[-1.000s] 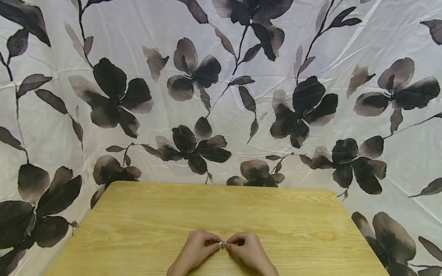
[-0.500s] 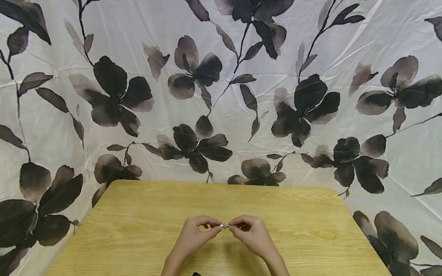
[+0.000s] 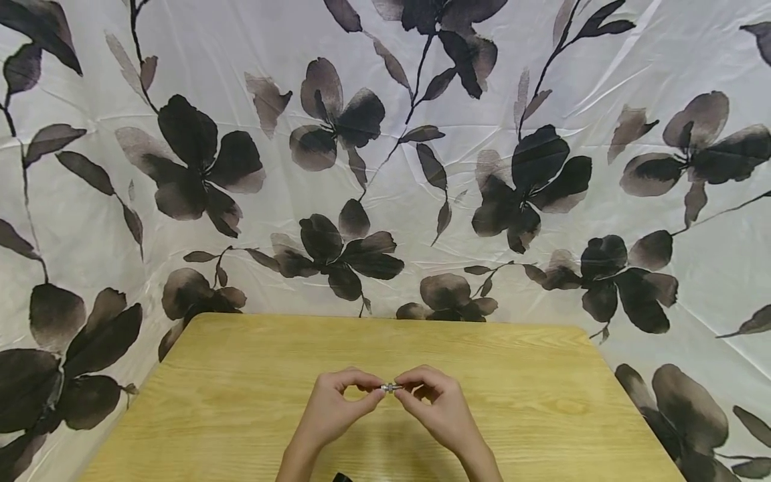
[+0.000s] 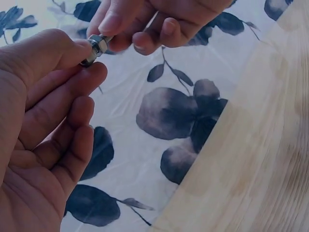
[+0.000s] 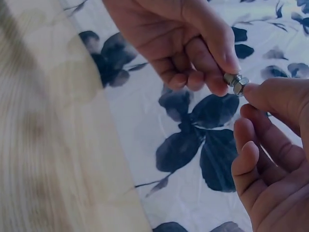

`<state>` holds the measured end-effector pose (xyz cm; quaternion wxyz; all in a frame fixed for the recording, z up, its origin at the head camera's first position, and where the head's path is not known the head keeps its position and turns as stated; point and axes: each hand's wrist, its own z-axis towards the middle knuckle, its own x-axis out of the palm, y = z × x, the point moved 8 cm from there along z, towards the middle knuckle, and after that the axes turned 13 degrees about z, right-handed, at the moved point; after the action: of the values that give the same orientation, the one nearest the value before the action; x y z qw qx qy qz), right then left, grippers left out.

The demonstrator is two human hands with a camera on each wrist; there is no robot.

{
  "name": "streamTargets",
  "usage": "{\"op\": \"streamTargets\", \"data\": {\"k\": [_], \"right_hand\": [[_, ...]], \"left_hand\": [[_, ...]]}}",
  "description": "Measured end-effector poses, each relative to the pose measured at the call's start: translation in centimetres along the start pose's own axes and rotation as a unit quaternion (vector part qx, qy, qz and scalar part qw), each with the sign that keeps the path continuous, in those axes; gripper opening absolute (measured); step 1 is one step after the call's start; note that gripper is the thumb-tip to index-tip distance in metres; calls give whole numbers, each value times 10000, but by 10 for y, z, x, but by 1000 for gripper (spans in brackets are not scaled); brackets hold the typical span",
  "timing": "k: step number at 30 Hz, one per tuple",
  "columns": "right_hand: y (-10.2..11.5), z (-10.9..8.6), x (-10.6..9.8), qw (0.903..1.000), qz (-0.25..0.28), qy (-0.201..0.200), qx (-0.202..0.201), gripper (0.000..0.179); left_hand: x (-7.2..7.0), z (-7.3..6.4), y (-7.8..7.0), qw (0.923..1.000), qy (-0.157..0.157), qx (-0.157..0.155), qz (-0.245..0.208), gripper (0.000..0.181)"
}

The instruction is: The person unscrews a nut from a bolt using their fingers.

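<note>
A small silver bolt (image 3: pixel 389 387) with a hex nut (image 4: pixel 100 43) is held between my two hands, over the middle of the table. My left hand (image 3: pixel 333 410) pinches one end between thumb and index finger. From the other side, the thumb and fingers of my right hand (image 3: pixel 442 410) pinch the opposite end. In the right wrist view the metal faces of the nut (image 5: pixel 240 87) show between the two thumbs. Fingertips cover both ends of the bolt. The other fingers of each hand curl loosely below.
The wooden table (image 3: pixel 253 348) has rounded far corners. Behind and beside it hangs a white cloth (image 3: pixel 421 201) printed with dark flowers. A small black object (image 3: pixel 342 477) pokes in at the bottom edge of the head view.
Both hands have risen with the bolt, moving up the head view, mostly in the first half second. Each keeps its pinch. The black object has come into view at the bottom.
</note>
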<state>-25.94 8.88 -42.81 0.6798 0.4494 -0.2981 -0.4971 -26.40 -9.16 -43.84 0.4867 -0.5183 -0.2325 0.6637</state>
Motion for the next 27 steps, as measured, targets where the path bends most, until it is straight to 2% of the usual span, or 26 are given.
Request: {"op": "streamTargets", "data": {"k": [7,13,19,27], "right_hand": [[8,-3,6,9989,-84,254,-377,9],[14,0,9,9975,-186,326,-592,11],[13,0,9,9982,-190,320,-477,11],[10,0,7,9991,-298,189,-232,10]], "left_hand": [[0,-5,-5,9997,17,141,-207,5],[-2,-3,-11,9992,-93,319,-217,8],[-2,-3,-15,9978,-89,445,-483,8],[0,-2,-15,9972,-76,515,-538,7]]}}
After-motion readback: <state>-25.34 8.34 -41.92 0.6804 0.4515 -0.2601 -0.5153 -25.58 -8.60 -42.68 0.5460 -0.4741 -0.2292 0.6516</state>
